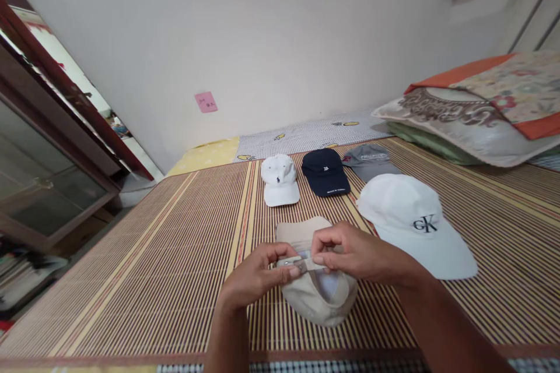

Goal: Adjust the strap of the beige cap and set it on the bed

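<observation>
One beige cap (315, 309), likely light and soft: we are pinching its back strap (310, 264), probably the surest hold, left hand (260, 274) and right hand (352, 253) both clamped there.

The left hand (258, 275) and the right hand (352, 249) each pinch the rear strap (307, 265) of a beige cap (317, 310) between thumb and fingers. The cap rests on a striped mat (175, 271), its brim pointing away from the person. Beyond the brim lie a small white cap (280, 175), a navy cap (324, 168) and a grey cap (374, 162). A lettered white cap (400, 207) lies near the right forearm. Pillows (450, 113) are stacked at the far right. A pink note (205, 102) is fixed to the wall (280, 29).
</observation>
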The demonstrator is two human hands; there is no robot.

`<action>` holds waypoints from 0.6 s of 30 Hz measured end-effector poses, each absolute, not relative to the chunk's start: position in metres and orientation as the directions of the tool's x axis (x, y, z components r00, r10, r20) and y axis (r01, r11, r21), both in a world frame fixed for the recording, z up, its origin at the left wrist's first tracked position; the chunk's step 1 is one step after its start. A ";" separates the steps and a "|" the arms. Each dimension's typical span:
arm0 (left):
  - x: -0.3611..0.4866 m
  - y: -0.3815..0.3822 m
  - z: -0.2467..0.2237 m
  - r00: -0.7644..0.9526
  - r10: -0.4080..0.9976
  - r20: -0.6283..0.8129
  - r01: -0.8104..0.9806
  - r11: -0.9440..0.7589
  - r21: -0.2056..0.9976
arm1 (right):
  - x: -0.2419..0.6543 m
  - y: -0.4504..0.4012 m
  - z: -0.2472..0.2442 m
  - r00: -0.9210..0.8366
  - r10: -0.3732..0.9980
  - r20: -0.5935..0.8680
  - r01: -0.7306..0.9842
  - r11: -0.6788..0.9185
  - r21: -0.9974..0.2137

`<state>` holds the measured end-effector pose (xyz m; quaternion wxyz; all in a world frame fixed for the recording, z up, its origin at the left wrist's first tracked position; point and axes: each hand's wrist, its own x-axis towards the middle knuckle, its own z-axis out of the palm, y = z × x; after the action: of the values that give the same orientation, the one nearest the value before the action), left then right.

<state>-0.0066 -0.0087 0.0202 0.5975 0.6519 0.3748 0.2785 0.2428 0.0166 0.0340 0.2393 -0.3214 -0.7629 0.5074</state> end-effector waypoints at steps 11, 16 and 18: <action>-0.001 -0.013 0.025 0.580 0.809 -0.094 0.136 0.017 0.991 | 0.241 0.014 0.042 -0.667 0.745 0.025 0.289 0.290 -0.912; 0.000 -0.013 0.028 0.593 0.801 -0.082 0.125 0.009 0.992 | 0.242 0.014 0.041 -0.670 0.741 0.039 0.276 0.297 -0.914; -0.001 -0.013 0.028 0.602 0.794 -0.084 0.124 0.011 0.992 | 0.243 0.015 0.038 -0.678 0.733 0.054 0.254 0.302 -0.919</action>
<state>-0.0006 -0.0130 0.0284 0.6165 0.6486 0.3540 0.2719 0.2428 0.0155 0.0384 0.2416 -0.3205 -0.7699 0.4962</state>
